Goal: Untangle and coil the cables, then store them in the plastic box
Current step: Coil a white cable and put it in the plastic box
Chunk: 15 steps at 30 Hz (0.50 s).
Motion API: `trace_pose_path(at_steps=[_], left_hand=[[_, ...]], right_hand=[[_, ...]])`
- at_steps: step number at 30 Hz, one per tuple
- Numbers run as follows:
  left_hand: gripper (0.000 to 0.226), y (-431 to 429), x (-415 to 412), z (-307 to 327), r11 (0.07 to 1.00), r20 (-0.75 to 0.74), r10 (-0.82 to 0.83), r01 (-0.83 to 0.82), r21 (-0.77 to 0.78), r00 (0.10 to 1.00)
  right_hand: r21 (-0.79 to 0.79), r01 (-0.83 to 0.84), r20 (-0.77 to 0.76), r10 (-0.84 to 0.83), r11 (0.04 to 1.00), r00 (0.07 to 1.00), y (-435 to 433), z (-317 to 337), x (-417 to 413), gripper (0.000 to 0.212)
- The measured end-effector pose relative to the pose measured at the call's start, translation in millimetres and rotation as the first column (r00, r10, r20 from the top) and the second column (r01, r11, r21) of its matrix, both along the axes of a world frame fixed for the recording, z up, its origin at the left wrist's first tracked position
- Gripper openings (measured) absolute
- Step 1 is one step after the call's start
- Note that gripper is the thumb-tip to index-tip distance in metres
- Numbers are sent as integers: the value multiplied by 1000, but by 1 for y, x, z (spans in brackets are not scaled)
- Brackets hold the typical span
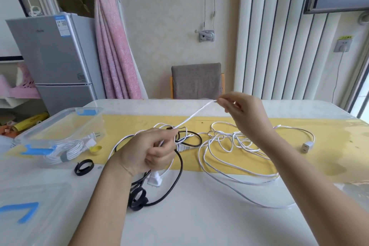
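My left hand point(148, 151) grips a white cable point(194, 115) above the tangle at the table's middle. My right hand point(242, 111) pinches the same cable further along, raised up and to the right, so a taut stretch runs between both hands. A black cable point(179, 168) loops under my left hand, with a white plug point(153, 180) below my wrist. More white cable point(235, 146) lies in loose loops to the right, ending in a white socket point(307, 146). The clear plastic box point(60, 126) at left holds one coiled white cable point(65, 151).
A black strap point(83, 167) lies by the box, another black strap point(137, 197) near the black cable. A yellow cap point(95, 149) sits beside the box. The box lid point(26, 211) with blue clips lies front left. A grey chair point(196, 81) stands behind the table.
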<state>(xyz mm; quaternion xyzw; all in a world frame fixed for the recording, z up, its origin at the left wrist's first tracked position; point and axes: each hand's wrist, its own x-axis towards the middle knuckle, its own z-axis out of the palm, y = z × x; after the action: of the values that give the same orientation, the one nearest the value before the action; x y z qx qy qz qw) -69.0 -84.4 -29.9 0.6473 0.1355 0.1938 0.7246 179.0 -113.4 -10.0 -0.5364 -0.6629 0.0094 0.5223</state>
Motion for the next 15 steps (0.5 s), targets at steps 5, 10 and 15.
trace_pose_path(at_steps=[5, 10, 15], left_hand=[[53, -6, 0, 3, 887, 431, -329, 432, -163, 840], [39, 12, -9, 6, 863, 659, -60, 371, -343, 750], [42, 11, 5, 5, 857, 442, 513, -410, -313, 736]], right_hand=[[-196, -158, 183, 194, 968, 964, 8, -24, -20, 18], [-473, -184, 315, 360, 862, 878, 0, -38, -52, 18], [-449, -196, 472, 418, 872, 776, -22, -25, -80, 26]])
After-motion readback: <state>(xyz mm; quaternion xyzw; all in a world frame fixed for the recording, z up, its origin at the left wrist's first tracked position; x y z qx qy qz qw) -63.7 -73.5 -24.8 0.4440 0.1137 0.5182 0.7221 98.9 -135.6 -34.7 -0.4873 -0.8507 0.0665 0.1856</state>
